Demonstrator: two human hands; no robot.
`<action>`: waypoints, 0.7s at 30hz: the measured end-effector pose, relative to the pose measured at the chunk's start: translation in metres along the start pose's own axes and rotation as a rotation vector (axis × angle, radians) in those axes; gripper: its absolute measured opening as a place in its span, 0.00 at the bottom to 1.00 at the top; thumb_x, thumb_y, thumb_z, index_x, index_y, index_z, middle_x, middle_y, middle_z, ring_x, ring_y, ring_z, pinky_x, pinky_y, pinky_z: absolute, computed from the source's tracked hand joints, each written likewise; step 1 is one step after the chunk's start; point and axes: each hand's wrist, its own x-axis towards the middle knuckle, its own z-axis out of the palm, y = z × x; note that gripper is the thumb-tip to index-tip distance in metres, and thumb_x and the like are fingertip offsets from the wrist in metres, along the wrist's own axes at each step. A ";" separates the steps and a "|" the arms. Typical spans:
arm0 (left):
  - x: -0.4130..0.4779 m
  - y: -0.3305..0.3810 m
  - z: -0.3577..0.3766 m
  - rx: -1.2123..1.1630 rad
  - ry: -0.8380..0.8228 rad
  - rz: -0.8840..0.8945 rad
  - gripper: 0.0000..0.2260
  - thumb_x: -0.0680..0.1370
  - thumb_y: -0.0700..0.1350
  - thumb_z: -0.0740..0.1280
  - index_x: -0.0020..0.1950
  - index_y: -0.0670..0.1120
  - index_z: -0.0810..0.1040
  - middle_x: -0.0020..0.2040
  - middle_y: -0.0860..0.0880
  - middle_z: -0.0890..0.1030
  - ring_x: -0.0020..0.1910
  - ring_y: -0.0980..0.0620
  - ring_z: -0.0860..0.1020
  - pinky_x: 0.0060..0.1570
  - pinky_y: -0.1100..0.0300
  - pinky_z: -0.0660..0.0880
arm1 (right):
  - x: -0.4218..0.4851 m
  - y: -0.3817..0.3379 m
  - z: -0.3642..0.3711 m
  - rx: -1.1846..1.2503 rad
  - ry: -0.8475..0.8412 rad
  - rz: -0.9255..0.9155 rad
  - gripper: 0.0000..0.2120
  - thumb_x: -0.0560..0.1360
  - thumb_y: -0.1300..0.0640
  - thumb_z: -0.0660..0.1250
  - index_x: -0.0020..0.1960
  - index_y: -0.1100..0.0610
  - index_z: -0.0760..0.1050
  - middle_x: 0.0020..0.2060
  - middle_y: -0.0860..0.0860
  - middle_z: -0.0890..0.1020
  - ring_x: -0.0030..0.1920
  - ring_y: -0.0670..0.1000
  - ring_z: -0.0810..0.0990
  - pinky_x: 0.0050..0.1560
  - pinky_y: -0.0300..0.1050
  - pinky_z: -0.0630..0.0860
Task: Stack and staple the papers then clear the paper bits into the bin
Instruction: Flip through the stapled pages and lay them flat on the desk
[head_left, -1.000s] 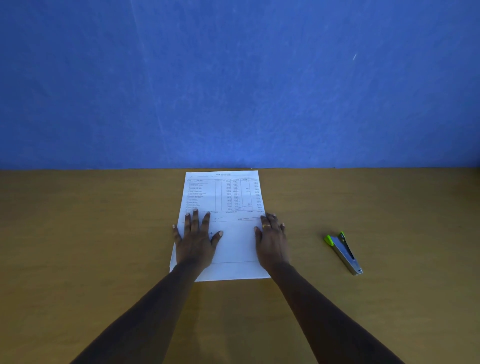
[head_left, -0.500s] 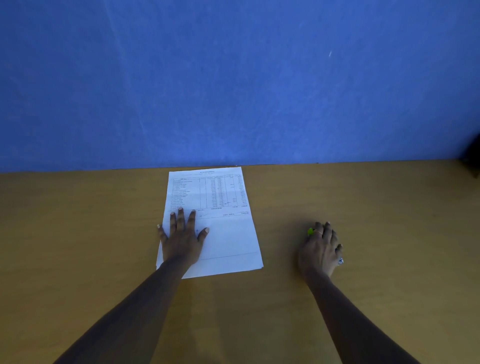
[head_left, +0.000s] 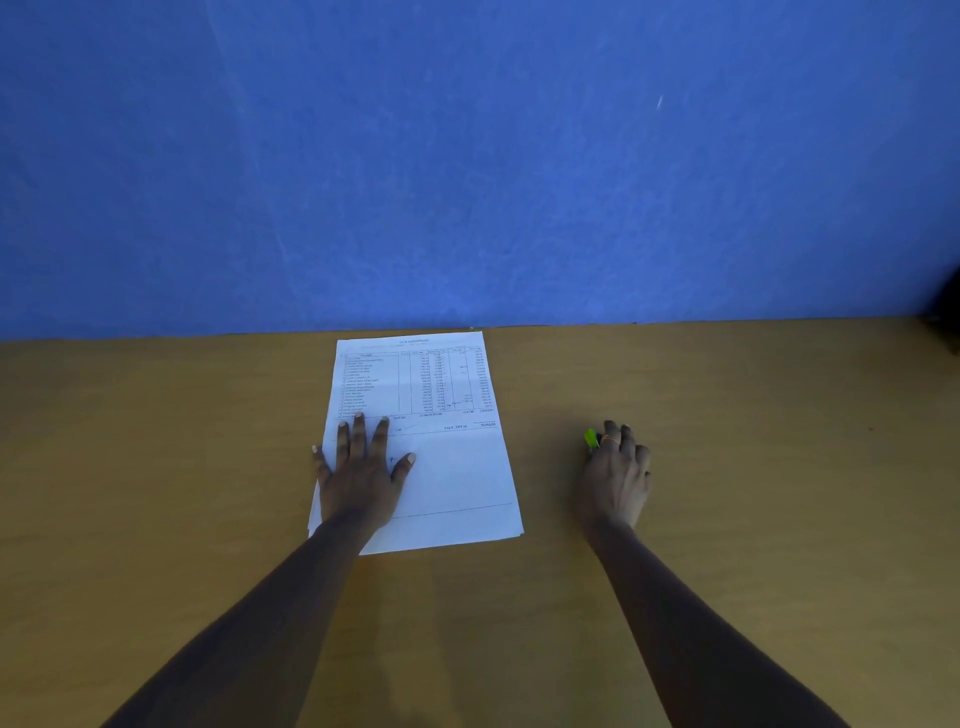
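Observation:
A stack of white papers (head_left: 447, 467) with a printed table on the top sheet lies on the wooden table, its far edge near the wall. My left hand (head_left: 361, 475) rests flat on the stack's lower left part, fingers spread. To the right, my right hand (head_left: 618, 475) covers the stapler (head_left: 590, 438); only its green tip shows past my fingers. My fingers curl over the stapler, which is still down on the table.
The brown wooden table (head_left: 779, 467) runs the full width, backed by a blue wall (head_left: 467, 156). A dark object (head_left: 948, 312) sits at the far right edge where table meets wall. No bin or paper bits are in view.
My right hand left the papers, moved right and came down over the stapler. My left hand stayed flat on the stack. The view shifted slightly right.

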 end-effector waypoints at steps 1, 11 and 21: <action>0.000 0.000 0.000 -0.002 0.001 0.001 0.29 0.78 0.60 0.49 0.76 0.51 0.47 0.77 0.46 0.45 0.76 0.45 0.45 0.71 0.41 0.44 | 0.002 -0.006 0.000 0.003 -0.009 -0.025 0.20 0.81 0.59 0.50 0.72 0.58 0.60 0.72 0.56 0.64 0.69 0.60 0.63 0.61 0.55 0.67; 0.000 0.000 0.002 -0.023 0.014 -0.004 0.28 0.78 0.60 0.48 0.76 0.51 0.47 0.77 0.47 0.45 0.76 0.46 0.44 0.71 0.42 0.42 | 0.021 -0.049 0.012 -0.061 -0.067 -0.135 0.20 0.80 0.64 0.51 0.72 0.63 0.58 0.72 0.58 0.63 0.70 0.59 0.62 0.61 0.53 0.69; 0.000 -0.002 0.004 -0.009 0.021 -0.006 0.28 0.78 0.61 0.47 0.76 0.52 0.46 0.77 0.47 0.45 0.76 0.46 0.44 0.72 0.43 0.41 | 0.018 -0.052 0.018 -0.067 -0.074 -0.126 0.20 0.80 0.64 0.52 0.71 0.64 0.59 0.68 0.57 0.68 0.67 0.57 0.64 0.60 0.50 0.70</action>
